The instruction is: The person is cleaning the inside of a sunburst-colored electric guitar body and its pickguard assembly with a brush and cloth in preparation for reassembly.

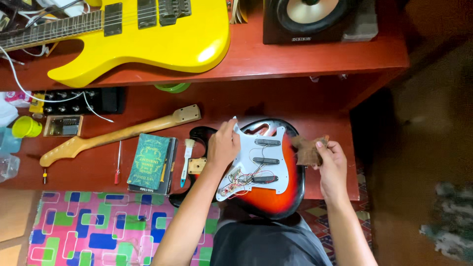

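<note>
A sunburst guitar body (290, 189) without a neck lies on the low red shelf (148, 106) in front of me. Its white pickguard (256, 165) carries three black pickups and is lifted at one side, baring coloured wires. My left hand (222, 145) grips the upper left edge of the pickguard. My right hand (331, 165) is at the body's right edge and pinches a crumpled brown cloth (307, 150).
A detached maple neck (118, 134), a green book (148, 162), a small brush (187, 155) and a red screwdriver (118, 162) lie to the left. A yellow guitar (162, 37) and a speaker (315, 19) rest on the upper shelf. A patterned mat (98, 226) covers the floor.
</note>
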